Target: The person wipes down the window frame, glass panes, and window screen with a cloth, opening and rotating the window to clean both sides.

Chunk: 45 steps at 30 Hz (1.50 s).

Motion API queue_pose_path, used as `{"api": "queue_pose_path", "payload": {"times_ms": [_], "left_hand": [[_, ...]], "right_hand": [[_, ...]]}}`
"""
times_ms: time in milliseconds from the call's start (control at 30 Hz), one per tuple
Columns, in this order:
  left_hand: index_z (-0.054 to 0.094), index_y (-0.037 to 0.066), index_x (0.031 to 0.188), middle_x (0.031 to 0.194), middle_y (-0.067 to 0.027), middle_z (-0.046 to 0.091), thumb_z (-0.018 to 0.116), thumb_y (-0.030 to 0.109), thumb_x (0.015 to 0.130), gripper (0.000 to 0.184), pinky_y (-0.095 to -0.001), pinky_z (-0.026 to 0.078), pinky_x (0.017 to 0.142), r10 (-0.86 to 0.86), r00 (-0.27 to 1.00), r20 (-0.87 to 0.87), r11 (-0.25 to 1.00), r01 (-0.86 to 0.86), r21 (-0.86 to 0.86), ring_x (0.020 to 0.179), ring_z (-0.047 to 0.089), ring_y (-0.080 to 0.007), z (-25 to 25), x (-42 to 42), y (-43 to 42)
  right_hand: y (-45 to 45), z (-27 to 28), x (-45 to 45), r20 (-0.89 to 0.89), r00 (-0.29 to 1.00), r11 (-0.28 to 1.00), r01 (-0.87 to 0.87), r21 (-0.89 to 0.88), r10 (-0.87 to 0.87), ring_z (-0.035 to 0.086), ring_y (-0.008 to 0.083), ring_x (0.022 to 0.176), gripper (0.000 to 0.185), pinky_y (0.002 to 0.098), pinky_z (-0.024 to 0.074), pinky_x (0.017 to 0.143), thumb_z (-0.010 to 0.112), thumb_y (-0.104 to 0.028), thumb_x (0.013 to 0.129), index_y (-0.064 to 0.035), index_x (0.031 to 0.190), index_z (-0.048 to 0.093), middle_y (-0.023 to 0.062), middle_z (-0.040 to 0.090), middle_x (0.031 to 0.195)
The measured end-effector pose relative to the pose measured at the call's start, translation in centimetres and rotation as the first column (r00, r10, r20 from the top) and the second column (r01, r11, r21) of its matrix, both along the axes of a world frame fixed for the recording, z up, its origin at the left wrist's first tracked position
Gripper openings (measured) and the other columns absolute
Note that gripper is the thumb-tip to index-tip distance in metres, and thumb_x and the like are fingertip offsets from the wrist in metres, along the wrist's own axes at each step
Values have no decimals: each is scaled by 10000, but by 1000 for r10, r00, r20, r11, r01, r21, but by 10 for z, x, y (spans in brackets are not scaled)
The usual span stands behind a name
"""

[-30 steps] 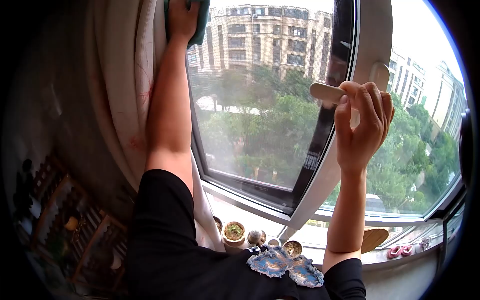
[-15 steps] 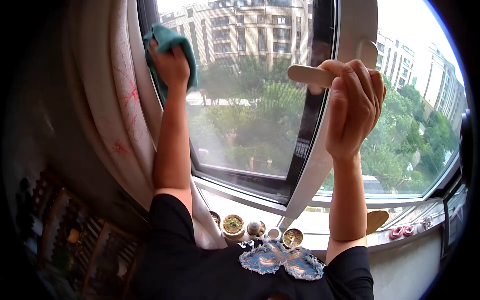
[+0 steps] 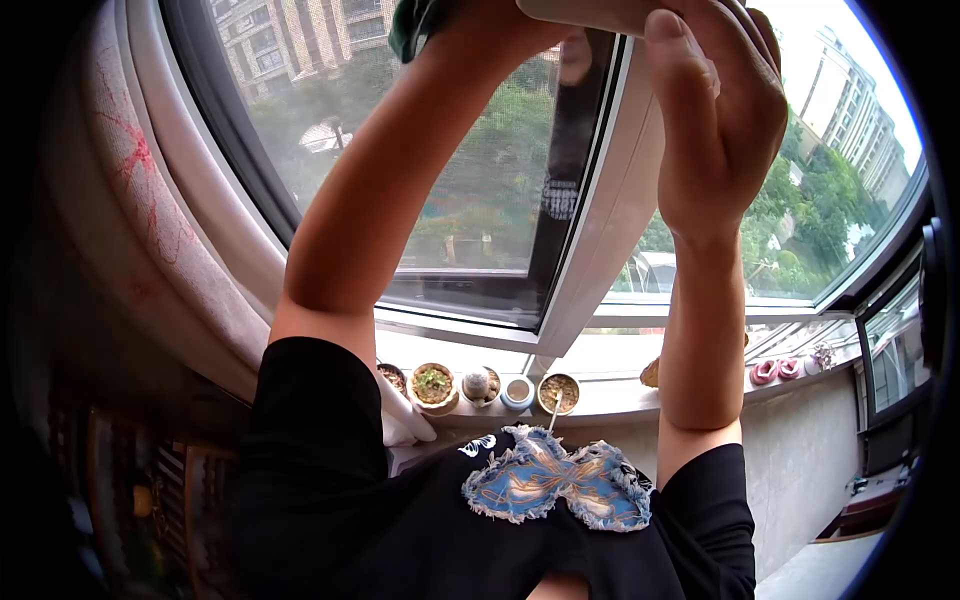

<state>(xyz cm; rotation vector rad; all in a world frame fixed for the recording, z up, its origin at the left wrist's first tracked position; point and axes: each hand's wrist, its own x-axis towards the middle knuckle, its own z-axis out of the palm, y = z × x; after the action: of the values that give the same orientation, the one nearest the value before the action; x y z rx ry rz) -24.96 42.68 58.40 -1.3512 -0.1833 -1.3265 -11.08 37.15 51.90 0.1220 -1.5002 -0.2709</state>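
Note:
At the top edge of the view my left hand point(image 3: 500, 25) is on a green cloth point(image 3: 412, 28) against the window pane point(image 3: 470, 190); its fingers are largely cut off by the frame. My right hand point(image 3: 720, 130) is wrapped round the pale window handle point(image 3: 590, 12), thumb along it. The handle sits on the white window frame point(image 3: 610, 200), and its end comes close in front of my left wrist. The pane stands in a dark inner frame, with a mesh pattern showing over the view outside.
Several small potted plants point(image 3: 433, 386) and a little white cup point(image 3: 518, 392) line the sill below the window. Pink ornaments point(image 3: 775, 371) sit farther right on the sill. A pale curtain point(image 3: 180, 190) with red flowers hangs at the left.
My left hand has moved with the cloth from the pane's left edge rightward and up, towards the handle. My view has tipped down. The right hand keeps its hold on the handle.

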Motion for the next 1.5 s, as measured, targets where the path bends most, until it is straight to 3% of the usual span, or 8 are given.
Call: {"api": "queue_pose_path", "payload": {"times_ms": [100, 200, 300, 467, 633, 767, 1000, 1500], "left_hand": [[549, 17, 1392, 1374, -182, 573, 611, 131, 919, 491, -469, 412, 1090, -96, 988, 119, 782, 149, -605, 1278, 541, -363, -77, 15, -49], [549, 43, 1409, 1342, -191, 593, 670, 200, 897, 549, -473, 433, 1088, 390, 920, 33, 740, -292, -606, 1276, 563, -343, -177, 21, -28], [545, 139, 1477, 1635, -131, 352, 702, 277, 862, 649, -474, 289, 1169, 295, 954, 54, 638, -154, -755, 1427, 395, -319, -269, 35, -28], [530, 91, 1472, 1635, -117, 353, 681, 261, 874, 640, -474, 262, 1223, 157, 980, 121, 415, 46, -909, 1469, 371, -329, -419, 61, -45], [576, 94, 1423, 1615, -98, 402, 625, 260, 866, 584, -398, 386, 1152, 267, 962, -49, 282, -127, -951, 1359, 509, -281, -529, 71, -80], [635, 223, 1311, 1314, -9, 609, 480, 463, 992, 428, -365, 429, 1053, 325, 935, -144, 487, -296, -822, 1158, 591, -188, -538, 38, -73], [680, 166, 1140, 1136, -62, 652, 529, 639, 922, 542, -435, 480, 970, 439, 897, -59, 363, -237, -901, 1065, 618, -273, -521, -98, -93], [639, 13, 1057, 1095, -188, 632, 474, 631, 977, 644, -533, 427, 985, 728, 580, 365, 502, -88, -860, 1048, 575, -432, -525, -167, -105]], "right_hand": [[-21, 0, 5, 24, 974, 974, 224, 44, -225, 531, 224, 746, 224, 357, 420, 770, 551, -123, 842, 34, 897, 702, 120, 647, 762], [-14, -3, 10, 118, 993, 999, 14, -32, -10, 560, 181, 778, 244, 342, 425, 783, 525, -143, 907, 21, 930, 704, 136, 706, 828], [6, -10, 14, 176, 960, 970, -195, -145, 219, 645, 156, 877, 288, 321, 455, 844, 485, -182, 990, 15, 1047, 687, 172, 771, 939], [48, 21, 66, 218, 932, 913, 338, -227, -290, 691, 183, 891, 419, 314, 535, 879, 550, -307, 1016, 83, 1102, 679, 148, 757, 1055], [58, 22, 63, 83, 961, 964, 261, 47, -264, 630, 171, 676, 428, 282, 523, 704, 529, -306, 1029, 44, 888, 731, 106, 717, 845], [56, 31, 71, 132, 952, 954, 256, 153, -277, 593, 166, 649, 410, 290, 499, 668, 543, -285, 1023, 37, 852, 729, 92, 689, 792], [57, 21, 69, 109, 947, 951, 291, 101, -301, 599, 167, 679, 364, 293, 502, 684, 547, -250, 1014, 37, 877, 723, 94, 688, 810], [60, -2, 59, 142, 930, 941, 335, 54, -339, 611, 168, 745, 269, 300, 507, 716, 557, -176, 994, 37, 930, 708, 96, 687, 847]]}}
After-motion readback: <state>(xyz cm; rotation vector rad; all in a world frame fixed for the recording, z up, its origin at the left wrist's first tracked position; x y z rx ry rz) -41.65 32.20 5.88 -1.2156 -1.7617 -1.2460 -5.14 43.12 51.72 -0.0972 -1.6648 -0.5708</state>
